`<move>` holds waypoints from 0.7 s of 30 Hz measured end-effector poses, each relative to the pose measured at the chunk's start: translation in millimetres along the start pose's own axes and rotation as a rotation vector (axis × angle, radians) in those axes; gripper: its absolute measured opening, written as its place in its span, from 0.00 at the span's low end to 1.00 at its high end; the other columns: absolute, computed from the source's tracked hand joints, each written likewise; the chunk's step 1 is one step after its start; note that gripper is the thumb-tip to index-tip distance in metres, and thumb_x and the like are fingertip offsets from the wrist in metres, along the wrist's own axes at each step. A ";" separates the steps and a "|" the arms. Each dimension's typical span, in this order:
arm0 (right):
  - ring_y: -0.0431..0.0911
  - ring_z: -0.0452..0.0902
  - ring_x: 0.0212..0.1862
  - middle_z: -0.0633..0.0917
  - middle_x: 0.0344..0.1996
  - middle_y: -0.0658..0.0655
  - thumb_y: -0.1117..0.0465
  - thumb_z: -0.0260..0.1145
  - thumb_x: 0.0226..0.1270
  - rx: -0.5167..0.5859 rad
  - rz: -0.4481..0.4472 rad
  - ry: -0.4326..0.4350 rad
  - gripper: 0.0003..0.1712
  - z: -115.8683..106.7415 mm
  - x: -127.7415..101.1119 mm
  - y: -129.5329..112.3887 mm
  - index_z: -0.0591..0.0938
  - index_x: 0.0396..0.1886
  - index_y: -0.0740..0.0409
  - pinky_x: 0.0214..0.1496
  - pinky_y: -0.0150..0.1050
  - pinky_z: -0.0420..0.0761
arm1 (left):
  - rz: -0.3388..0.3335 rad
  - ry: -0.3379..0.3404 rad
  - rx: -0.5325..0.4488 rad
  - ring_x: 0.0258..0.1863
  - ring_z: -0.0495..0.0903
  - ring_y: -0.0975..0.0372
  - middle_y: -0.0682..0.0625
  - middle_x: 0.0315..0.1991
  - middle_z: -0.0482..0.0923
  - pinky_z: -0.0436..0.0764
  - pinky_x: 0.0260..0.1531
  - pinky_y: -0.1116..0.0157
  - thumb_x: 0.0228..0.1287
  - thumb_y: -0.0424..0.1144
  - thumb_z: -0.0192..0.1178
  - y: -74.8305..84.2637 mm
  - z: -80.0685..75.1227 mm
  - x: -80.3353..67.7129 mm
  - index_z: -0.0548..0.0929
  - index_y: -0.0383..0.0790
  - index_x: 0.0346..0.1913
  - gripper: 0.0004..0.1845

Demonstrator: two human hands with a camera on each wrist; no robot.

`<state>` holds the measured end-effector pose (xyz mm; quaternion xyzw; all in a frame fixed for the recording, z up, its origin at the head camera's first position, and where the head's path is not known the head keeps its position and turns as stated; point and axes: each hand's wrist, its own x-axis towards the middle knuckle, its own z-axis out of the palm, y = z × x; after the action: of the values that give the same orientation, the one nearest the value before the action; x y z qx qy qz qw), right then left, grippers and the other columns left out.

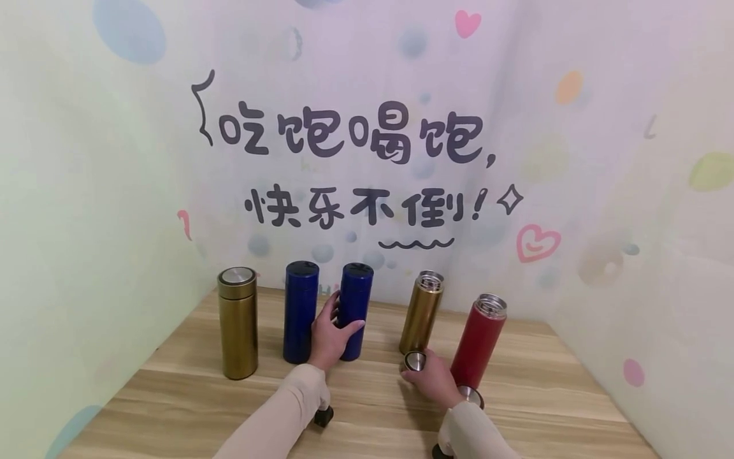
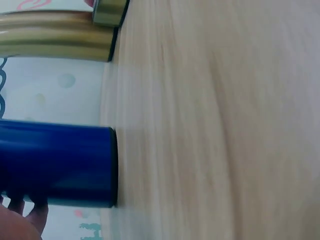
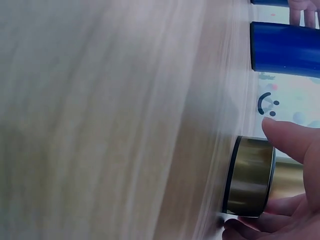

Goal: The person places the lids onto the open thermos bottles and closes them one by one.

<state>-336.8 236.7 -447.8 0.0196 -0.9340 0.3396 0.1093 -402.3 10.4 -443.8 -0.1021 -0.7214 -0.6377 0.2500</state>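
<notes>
My left hand (image 1: 329,338) is at the right-hand blue thermos bottle (image 1: 357,306), fingers along its left side and thumb across its front. In the left wrist view, its fingertips bend behind that bottle's edge. My right hand (image 1: 432,379) is around a gold lid (image 3: 252,175), which stands low at the table in front of an uncapped gold thermos bottle (image 1: 424,312). In the right wrist view, the fingers lie along one side of the lid and the thumb stands off the other. An uncapped red thermos bottle (image 1: 478,344) stands beside this hand.
A second blue bottle (image 1: 300,319) stands just left of my left hand. Farther left is a capped gold bottle (image 1: 239,338). A loose silver-topped lid (image 1: 473,395) sits by the red bottle, partly behind my right wrist. A printed curtain (image 1: 367,76) hangs behind the wooden table (image 1: 550,408).
</notes>
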 end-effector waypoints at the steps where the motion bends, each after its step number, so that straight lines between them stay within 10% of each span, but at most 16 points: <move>1: 0.53 0.80 0.41 0.84 0.38 0.61 0.61 0.78 0.49 -0.007 0.005 0.003 0.29 0.8 0.6 -0.1 0.77 0.48 0.71 0.46 0.52 0.78 | -0.007 0.000 0.006 0.58 0.75 0.46 0.38 0.62 0.74 0.73 0.56 0.47 0.50 0.39 0.76 0.4 0.0 -0.4 0.67 0.43 0.71 0.44; 13: 0.56 0.79 0.44 0.83 0.41 0.66 0.61 0.77 0.50 -0.054 0.055 0.011 0.36 1.4 1.4 -0.3 0.73 0.55 0.76 0.48 0.53 0.78 | -0.032 0.033 0.053 0.63 0.68 0.45 0.42 0.69 0.63 0.68 0.61 0.46 0.55 0.45 0.73 4.8 1.5 -15.2 0.60 0.47 0.74 0.46; 21: 0.60 0.78 0.47 0.81 0.45 0.72 0.60 0.79 0.48 -0.026 0.008 0.056 0.41 3.9 1.0 1.4 0.71 0.57 0.80 0.52 0.55 0.76 | 0.006 0.200 0.150 0.54 0.72 0.51 0.47 0.61 0.69 0.75 0.51 0.52 0.56 0.45 0.72 14.3 4.4 -30.0 0.68 0.46 0.69 0.38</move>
<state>-338.6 235.3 -451.3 0.0047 -0.9350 0.3282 0.1342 -371.1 22.2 -446.3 -0.0208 -0.7383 -0.5881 0.3296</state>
